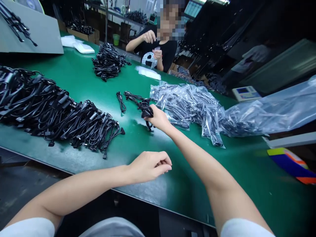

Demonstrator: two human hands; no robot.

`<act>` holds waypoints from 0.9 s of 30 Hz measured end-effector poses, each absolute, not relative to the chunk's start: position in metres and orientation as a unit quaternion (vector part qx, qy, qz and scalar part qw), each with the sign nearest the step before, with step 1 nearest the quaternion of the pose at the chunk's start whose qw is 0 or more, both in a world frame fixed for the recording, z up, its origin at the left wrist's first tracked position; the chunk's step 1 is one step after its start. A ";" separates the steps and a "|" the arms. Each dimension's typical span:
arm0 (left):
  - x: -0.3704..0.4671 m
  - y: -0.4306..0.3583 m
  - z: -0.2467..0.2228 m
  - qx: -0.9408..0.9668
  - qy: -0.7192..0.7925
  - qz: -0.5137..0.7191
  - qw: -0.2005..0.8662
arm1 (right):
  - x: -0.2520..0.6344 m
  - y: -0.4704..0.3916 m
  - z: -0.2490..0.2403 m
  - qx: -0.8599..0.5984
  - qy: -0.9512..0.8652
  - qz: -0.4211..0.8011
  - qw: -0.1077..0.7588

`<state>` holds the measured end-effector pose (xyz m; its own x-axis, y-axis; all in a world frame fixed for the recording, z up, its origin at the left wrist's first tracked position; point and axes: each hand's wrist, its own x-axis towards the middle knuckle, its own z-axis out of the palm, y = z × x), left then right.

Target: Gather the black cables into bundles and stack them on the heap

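My right hand [160, 118] reaches over the green table [138, 141], its fingers closed round a bundle of black cables [145, 108]. A loose end of that bundle points to the left. Just left of it lies a single coiled black cable [120, 102]. Nearer to me, my left hand [151, 166] hovers by the table's front edge with its fingers curled in, and nothing shows in them. A long heap of black cables [66, 110] spreads to the left of both hands. Clear bags with cables inside [187, 102] are piled right of my right hand.
A second cable pile [108, 61] and white plastic bags [77, 44] are at the far side. Across the table a person [158, 49] holds a small clear bag. A large plastic sack [269, 112], a scale [247, 93] and a colourful object [291, 164] stand right.
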<state>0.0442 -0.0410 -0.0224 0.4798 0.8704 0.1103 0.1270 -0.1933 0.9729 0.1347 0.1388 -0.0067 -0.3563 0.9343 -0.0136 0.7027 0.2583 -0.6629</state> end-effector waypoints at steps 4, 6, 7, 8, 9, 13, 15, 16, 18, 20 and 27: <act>0.044 -0.037 -0.026 0.699 0.368 0.354 0.500 | 0.079 0.172 -0.002 -0.528 -0.815 0.196 0.137; 0.045 -0.035 -0.028 0.705 0.374 0.351 0.491 | 0.057 0.182 0.001 -0.530 -0.824 0.166 0.114; 0.046 -0.035 -0.028 0.707 0.378 0.348 0.487 | 0.049 0.187 0.002 -0.531 -0.827 0.154 0.103; 0.047 -0.035 -0.028 0.709 0.381 0.345 0.482 | 0.043 0.191 0.003 -0.532 -0.829 0.145 0.093; 0.047 -0.034 -0.028 0.714 0.382 0.343 0.477 | 0.038 0.196 0.003 -0.532 -0.831 0.138 0.086; 0.046 -0.033 -0.025 0.725 0.370 0.334 0.475 | 0.029 0.213 0.002 -0.549 -0.822 0.134 0.068; 0.046 -0.033 -0.024 0.722 0.367 0.330 0.484 | 0.027 0.219 0.002 -0.567 -0.807 0.157 0.054; 0.045 -0.034 -0.024 0.721 0.368 0.330 0.486 | 0.026 0.220 0.003 -0.574 -0.799 0.170 0.046; 0.045 -0.035 -0.024 0.722 0.371 0.331 0.482 | 0.022 0.220 0.004 -0.580 -0.791 0.193 0.024; 0.045 -0.035 -0.026 0.731 0.372 0.330 0.467 | 0.016 0.216 0.002 -0.578 -0.791 0.201 0.003; 0.044 -0.031 -0.035 0.796 0.356 0.280 0.401 | -0.011 0.198 -0.030 -0.579 -0.805 0.131 -0.001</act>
<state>0.0444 -0.0307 -0.0348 0.5894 0.7916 0.1612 0.3423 -0.4255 0.8377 -0.0114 0.1983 -0.0298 -0.3306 0.9313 -0.1531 0.9318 0.2962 -0.2099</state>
